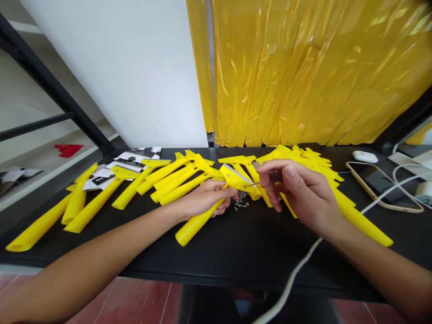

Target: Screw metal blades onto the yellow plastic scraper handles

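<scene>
My left hand [214, 198] is wrapped round the handle of a yellow plastic scraper [195, 226], its head pointing up and right. A thin metal blade edge and small screws show on that head. In my right hand [300, 189], a screwdriver [251, 184] is pinched between the fingers; its slim shaft reaches to a screw on the scraper head, and its handle is mostly hidden. Small loose screws and nuts [240, 201] lie on the black table just beyond the scraper.
Several yellow scrapers [128, 191] lie in a row to the left, beside printed cards [133, 157]. More yellow scraper parts [303, 157] are heaped at the right. A phone [381, 184], a white earbud case [365, 156] and a white cable [297, 270] occupy the right side.
</scene>
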Demonstrator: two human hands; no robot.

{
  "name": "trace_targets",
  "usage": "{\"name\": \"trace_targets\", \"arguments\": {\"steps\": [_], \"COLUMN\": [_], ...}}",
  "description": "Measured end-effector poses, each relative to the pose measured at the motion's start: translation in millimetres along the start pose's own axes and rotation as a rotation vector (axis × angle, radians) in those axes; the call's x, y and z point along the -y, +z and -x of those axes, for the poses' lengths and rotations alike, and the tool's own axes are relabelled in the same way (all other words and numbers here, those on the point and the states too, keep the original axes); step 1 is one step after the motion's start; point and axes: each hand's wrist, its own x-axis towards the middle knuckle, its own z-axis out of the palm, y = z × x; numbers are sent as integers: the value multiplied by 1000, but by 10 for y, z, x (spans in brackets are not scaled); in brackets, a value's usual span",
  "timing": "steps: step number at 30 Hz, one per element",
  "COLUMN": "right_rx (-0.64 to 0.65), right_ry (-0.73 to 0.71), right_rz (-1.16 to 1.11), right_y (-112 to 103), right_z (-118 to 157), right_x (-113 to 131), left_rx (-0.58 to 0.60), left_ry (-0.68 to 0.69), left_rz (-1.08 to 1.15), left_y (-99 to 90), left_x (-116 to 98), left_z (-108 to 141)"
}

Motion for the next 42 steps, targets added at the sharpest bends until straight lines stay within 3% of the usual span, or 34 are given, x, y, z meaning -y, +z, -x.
{"name": "trace_targets", "arguments": {"steps": [4,9,14,19,25,31,42], "right_rx": [3,-3,30,-110,-286,-164,-88], "right_ry": [13,-41,1,9,-107,-150,-172], "right_rz": [-65,37,30,84,116,191,290], "right_y": [37,8,-4,33,23,50,22], "right_z": [-9,-16,7,-22,-55,-20,6], "right_x": [20,1,-12,3,29,-26,-90], "left_rx": [0,19,26,9,36,86,95], "left_ry": [-15,-13,-21,-32,-29,14,37], "left_rz": [-13,-48,-71,-64,-83,-162,-183], "left_y": [-6,-3,6,-3,14,44,5], "left_x": [-7,-29,-58,-53,-61,-66,-6], "left_z": [8,18,34,29,34,48,26]}}
